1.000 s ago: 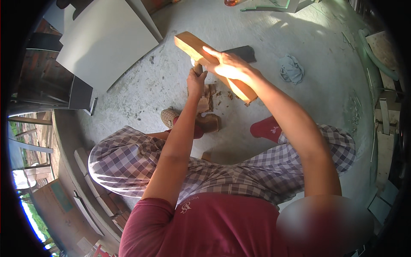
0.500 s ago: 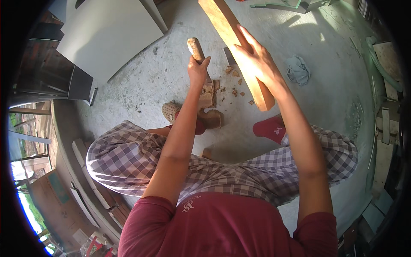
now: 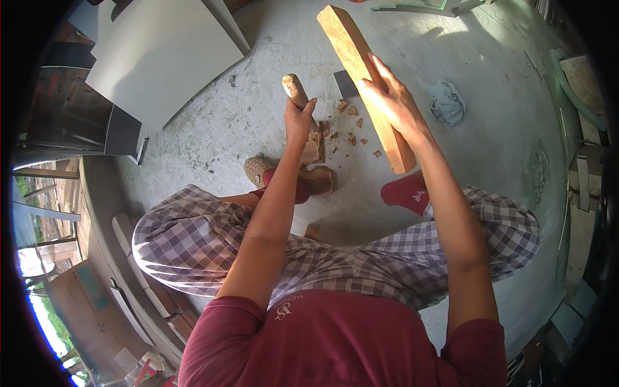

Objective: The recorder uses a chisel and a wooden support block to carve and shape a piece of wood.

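My left hand (image 3: 299, 121) is wrapped round the wooden handle of a chisel (image 3: 293, 87). The chisel slants down onto a small chipped wood block (image 3: 313, 151) on the floor, its tip mostly hidden by my hand and the block. In my right hand (image 3: 394, 103) is a long squared wooden bar (image 3: 354, 55), held up and tilted to the right of the chisel, apart from it. Wood chips (image 3: 352, 111) lie scattered beside the block. Another brown wood piece (image 3: 320, 180) sits just nearer to me, by my left foot.
A dark flat square (image 3: 345, 84) lies beyond the chips. A crumpled pale cloth (image 3: 447, 103) is on the concrete floor to the right. Large grey panels (image 3: 164, 58) stand at the far left. My red-socked right foot (image 3: 405, 193) and a tan dotted slipper (image 3: 256, 169) flank the work.
The wooden bar in my right hand has shifted slightly right and nearer to me. My left hand and the chisel have come a little nearer too.
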`<state>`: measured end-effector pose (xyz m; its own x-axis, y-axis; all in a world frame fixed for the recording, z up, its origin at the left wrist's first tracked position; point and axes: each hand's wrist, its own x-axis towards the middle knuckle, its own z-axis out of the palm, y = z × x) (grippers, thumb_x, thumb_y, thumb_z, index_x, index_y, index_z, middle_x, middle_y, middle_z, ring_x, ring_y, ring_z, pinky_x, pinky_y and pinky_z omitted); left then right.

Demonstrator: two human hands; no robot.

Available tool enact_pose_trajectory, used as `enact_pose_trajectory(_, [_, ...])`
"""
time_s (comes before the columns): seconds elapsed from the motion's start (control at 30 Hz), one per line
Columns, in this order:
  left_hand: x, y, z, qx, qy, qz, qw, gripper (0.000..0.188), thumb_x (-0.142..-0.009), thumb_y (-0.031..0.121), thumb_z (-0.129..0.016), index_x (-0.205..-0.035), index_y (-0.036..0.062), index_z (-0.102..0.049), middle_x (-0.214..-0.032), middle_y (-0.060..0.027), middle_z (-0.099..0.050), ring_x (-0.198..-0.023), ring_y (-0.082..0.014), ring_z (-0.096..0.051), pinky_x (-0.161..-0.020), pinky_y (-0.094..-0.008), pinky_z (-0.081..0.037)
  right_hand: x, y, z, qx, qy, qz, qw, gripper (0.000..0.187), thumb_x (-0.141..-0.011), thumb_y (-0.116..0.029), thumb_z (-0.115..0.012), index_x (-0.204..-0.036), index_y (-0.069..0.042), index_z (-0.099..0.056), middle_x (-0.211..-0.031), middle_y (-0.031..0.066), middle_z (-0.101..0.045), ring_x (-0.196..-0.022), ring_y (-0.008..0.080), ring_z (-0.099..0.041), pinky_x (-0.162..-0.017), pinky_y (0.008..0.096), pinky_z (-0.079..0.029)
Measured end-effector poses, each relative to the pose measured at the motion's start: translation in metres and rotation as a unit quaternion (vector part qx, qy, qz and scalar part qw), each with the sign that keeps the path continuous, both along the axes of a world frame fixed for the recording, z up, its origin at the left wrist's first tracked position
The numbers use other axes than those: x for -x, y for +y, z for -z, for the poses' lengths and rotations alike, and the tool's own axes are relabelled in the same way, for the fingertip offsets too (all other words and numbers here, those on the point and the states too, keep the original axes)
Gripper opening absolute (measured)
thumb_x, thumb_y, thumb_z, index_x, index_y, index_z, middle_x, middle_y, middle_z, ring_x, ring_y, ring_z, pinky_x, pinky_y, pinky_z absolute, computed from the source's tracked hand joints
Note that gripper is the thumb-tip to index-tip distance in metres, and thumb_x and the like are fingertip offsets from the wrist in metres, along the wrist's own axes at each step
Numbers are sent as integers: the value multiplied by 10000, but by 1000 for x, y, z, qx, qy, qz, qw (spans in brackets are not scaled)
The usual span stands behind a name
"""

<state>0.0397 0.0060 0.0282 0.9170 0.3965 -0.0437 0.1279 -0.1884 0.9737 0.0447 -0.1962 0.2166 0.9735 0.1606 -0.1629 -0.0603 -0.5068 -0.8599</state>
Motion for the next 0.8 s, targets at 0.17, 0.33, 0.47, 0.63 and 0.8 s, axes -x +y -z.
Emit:
enact_pose_trajectory(0.17, [6, -2, -4, 18, -5, 28, 999, 324, -795, 174, -708, -1007, -6, -541, -823, -99, -639, -734, -159, -581, -685, -317, -476, 2, 6, -2, 1, -17, -2, 1000, 714, -807, -445, -573, -1429, -199, -324, -1286, 213, -508, -1184, 320, -506, -966, 379, -413])
enact_pose_trajectory(0.33, [10, -1, -12, 16, -4, 40, 999, 312, -796, 157, -710, -1005, 1, -540, -822, -87, -634, -741, -155, -572, -692, -308, -473, 0, 27, -26, -27, -32, -15, 999, 703, -813, -414, -577, -1427, -182, -325, -1130, 240, -581, -991, 316, -611, -843, 370, -483])
enact_pose_trajectory(0.47, [9, -5, -12, 6, -16, 45, 999, 307, -803, 145, -701, -1021, 4, -537, -829, -85, -634, -748, -152, -572, -696, -311, -475, 1, 43, -26, -23, -99, -52, 993, 667, -838, -422, -575, -1426, -230, -325, -1170, 196, -544, -1005, 322, -571, -853, 387, -468])
enact_pose_trajectory(0.63, [9, -15, -1, 62, -124, 36, 990, 292, -811, 126, -689, -1019, -1, -528, -825, -91, -635, -762, -140, -570, -686, -312, -473, 3, 46, 13, 195, -116, -175, 958, 648, -818, -395, -598, -1407, -284, -351, -921, 231, -612, -842, 353, -646, -748, 420, -525])
enact_pose_trajectory(0.8, [9, -6, -1, 19, -38, 48, 998, 272, -800, 113, -690, -979, -2, -520, -820, -111, -641, -730, -148, -579, -669, -312, -477, -15, 56, -48, 108, -120, -157, 974, 620, -843, -407, -554, -1409, -264, -343, -895, 219, -625, -791, 330, -650, -711, 417, -531])
